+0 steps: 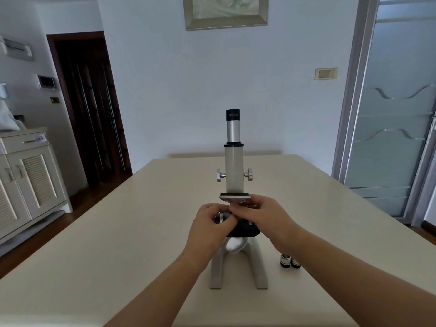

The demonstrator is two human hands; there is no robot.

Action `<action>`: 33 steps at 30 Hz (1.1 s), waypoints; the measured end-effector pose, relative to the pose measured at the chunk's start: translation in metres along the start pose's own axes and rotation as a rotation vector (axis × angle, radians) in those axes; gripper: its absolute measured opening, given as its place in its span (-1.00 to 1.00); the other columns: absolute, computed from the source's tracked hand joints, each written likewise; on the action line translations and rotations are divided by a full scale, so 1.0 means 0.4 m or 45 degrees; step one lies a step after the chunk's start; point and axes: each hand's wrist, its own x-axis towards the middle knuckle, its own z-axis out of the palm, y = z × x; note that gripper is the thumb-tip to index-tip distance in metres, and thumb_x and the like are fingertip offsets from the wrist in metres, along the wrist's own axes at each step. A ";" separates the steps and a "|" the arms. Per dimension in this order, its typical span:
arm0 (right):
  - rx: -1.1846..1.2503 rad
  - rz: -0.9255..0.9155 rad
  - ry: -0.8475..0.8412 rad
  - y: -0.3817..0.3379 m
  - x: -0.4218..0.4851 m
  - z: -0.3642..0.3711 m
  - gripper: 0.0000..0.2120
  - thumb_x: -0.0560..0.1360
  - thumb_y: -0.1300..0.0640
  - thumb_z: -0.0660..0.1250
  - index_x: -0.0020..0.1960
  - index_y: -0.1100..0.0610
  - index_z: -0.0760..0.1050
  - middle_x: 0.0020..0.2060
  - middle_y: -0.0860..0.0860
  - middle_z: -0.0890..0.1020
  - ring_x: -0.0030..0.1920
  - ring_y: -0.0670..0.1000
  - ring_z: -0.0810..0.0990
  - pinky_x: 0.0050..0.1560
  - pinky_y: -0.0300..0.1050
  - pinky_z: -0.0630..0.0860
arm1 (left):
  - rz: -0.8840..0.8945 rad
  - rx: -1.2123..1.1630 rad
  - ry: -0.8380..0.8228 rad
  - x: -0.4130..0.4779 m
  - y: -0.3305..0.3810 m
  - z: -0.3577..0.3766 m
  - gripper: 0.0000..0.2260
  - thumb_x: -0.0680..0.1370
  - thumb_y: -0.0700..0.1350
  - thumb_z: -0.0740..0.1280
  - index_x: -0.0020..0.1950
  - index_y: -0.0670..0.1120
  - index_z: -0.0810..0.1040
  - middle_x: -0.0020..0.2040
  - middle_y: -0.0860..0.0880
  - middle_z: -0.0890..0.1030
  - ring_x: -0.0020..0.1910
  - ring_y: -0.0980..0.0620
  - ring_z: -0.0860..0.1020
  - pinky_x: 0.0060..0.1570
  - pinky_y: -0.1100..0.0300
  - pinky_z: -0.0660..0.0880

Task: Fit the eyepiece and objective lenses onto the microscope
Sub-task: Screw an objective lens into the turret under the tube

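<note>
Under nosepiece (234,198) | left hand (212,224), right hand (263,215): fingers curled, held thing hidden | objective lenses (290,261) beside right forearm

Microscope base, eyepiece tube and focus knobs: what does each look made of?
Base: probably painted cast metal; matte pale grey, thick rounded legs. Eyepiece tube: bare metal, likely aluminium or chrome; satin silver with a vertical highlight. Focus knobs: metal too; silver with ridged rims.
</note>
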 end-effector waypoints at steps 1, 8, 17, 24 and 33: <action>-0.003 -0.011 0.003 -0.003 -0.002 -0.001 -0.85 0.50 0.15 0.52 0.07 0.08 0.74 -0.07 0.04 0.81 -0.02 0.00 0.79 -0.03 -0.24 0.66 | 0.004 0.013 0.004 0.000 0.000 0.000 -0.90 0.51 -0.08 0.43 -0.03 0.12 0.68 0.11 0.11 0.57 0.02 0.38 0.54 -0.02 0.46 0.45; -0.166 -0.096 0.113 -0.010 0.001 0.000 -0.93 0.48 0.10 0.55 -0.05 -0.01 0.78 0.01 -0.02 0.75 -0.03 -0.09 0.75 -0.07 -0.29 0.62 | 0.017 0.094 0.033 0.000 0.003 -0.003 -0.90 0.51 -0.05 0.46 -0.08 0.18 0.68 0.08 0.14 0.59 0.01 0.34 0.55 -0.02 0.43 0.46; -0.075 -0.025 0.080 0.003 -0.003 0.006 -0.91 0.52 0.09 0.51 0.01 0.02 0.76 -0.06 -0.01 0.80 -0.05 -0.03 0.78 -0.10 -0.29 0.64 | -0.069 0.008 0.027 -0.003 0.006 0.002 -0.94 0.51 -0.01 0.44 -0.04 0.12 0.67 0.15 0.10 0.55 0.08 0.27 0.55 -0.01 0.44 0.45; 0.024 -0.038 0.069 0.017 -0.009 -0.010 -0.78 0.51 0.11 0.52 0.16 0.06 0.69 -0.02 0.00 0.79 0.06 0.00 0.75 0.05 -0.19 0.58 | -0.083 -0.171 0.039 -0.015 -0.014 0.003 -0.84 0.65 0.01 0.27 0.19 0.12 0.59 0.22 0.00 0.59 0.15 0.10 0.60 0.03 0.31 0.48; -0.386 -0.115 0.130 0.040 -0.050 -0.091 -0.73 0.54 0.08 0.48 0.21 -0.13 0.60 0.15 -0.09 0.66 0.26 -0.08 0.58 0.33 -0.12 0.43 | -0.063 -0.309 0.176 -0.035 -0.049 0.018 -0.73 0.54 0.14 0.16 0.16 0.20 0.57 0.22 0.14 0.51 0.13 0.37 0.50 0.16 0.30 0.38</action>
